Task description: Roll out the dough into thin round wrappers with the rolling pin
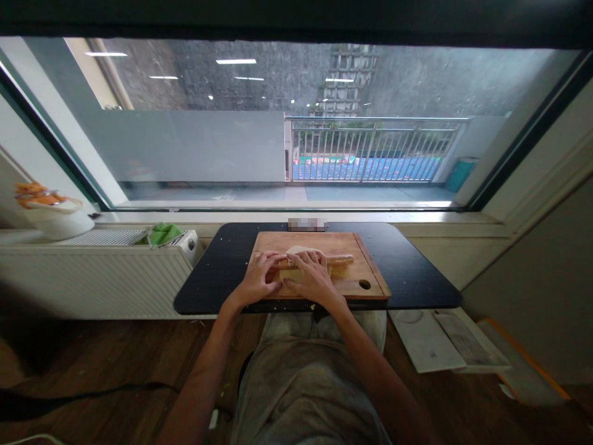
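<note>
A wooden rolling pin (341, 259) lies crosswise on a wooden cutting board (370, 272), over a pale, flat sheet that looks like dough (291, 276). My left hand (260, 281) is at the pin's left end, its fingers bent over it. Laid over the pin's middle is my right hand (309, 275), fingers curved across it and thumb pointing left toward the other hand. The pin's right end sticks out past my right hand. Both hands hide much of the pin and part of the sheet. The board has a round hole near its front right corner.
The board rests on a black table (417, 278) against a window sill. A small blurred box (307, 224) stands at its back edge. To the left, a radiator (115, 278) bears a green cloth (164, 234) and a white pot (60, 219). Flat panels (426, 340) lie low at the right.
</note>
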Motion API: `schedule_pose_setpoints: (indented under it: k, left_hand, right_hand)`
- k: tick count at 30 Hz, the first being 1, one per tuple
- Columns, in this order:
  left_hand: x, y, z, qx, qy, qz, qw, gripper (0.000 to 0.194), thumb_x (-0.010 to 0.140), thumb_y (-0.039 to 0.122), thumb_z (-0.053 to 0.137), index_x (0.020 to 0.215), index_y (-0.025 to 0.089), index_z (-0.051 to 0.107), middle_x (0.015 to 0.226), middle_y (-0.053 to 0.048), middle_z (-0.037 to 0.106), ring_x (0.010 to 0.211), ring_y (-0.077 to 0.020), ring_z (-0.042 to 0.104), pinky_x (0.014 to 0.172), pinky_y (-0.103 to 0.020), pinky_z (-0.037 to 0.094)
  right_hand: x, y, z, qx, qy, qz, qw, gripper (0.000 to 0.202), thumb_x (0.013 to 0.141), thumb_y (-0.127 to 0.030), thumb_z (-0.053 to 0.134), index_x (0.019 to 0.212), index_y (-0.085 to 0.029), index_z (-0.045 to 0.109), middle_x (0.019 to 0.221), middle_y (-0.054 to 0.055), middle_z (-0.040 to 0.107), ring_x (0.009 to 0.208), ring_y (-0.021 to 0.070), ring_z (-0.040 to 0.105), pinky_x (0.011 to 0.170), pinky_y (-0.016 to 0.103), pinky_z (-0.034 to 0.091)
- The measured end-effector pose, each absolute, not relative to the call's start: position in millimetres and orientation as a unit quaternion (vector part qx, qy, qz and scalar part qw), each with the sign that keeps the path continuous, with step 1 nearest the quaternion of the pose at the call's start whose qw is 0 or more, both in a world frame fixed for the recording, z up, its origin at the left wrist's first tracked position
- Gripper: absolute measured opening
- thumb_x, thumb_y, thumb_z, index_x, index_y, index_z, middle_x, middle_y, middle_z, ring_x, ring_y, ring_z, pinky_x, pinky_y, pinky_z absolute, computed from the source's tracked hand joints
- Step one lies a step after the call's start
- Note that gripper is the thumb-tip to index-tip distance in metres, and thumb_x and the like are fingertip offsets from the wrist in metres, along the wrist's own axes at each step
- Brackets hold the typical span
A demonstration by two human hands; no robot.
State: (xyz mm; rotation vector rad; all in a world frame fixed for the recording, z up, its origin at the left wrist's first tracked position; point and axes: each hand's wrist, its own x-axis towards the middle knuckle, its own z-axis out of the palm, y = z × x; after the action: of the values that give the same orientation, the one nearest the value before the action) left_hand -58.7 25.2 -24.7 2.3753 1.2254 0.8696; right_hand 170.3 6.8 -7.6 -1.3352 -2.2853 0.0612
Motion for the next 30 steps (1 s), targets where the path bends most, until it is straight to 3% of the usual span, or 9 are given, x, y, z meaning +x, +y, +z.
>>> schedule_pose_setpoints:
  k: [21, 30]
  left_hand:
    - [-53.1, 24.6, -28.2, 0.829, 0.453, 0.304, 0.126, 0.077, 0.076, 0.034, 0.082, 0.150, 0.031, 0.062, 0.152, -0.008, 0.055, 0.140, -0.0328, 0.050, 0.127, -0.052, 0.038]
    - [-52.3, 23.7, -29.6, 0.823, 0.451, 0.318, 0.133, 0.072, 0.081, 0.044, 0.083, 0.149, 0.031, 0.062, 0.151, -0.009, 0.056, 0.140, -0.0331, 0.051, 0.126, -0.052, 0.039]
  right_hand:
    - [175.9, 7.2, -1.2, -0.472, -0.848, 0.081, 0.229, 0.068, 0.091, -0.035, 0.074, 0.156, -0.027, 0.054, 0.153, 0.011, 0.062, 0.146, 0.0319, 0.046, 0.124, 0.052, 0.021]
    - [176.4, 7.2, -3.1, -0.472, -0.847, 0.078, 0.233, 0.069, 0.090, -0.036, 0.072, 0.156, -0.027, 0.054, 0.154, 0.011, 0.062, 0.146, 0.0325, 0.046, 0.125, 0.053, 0.021]
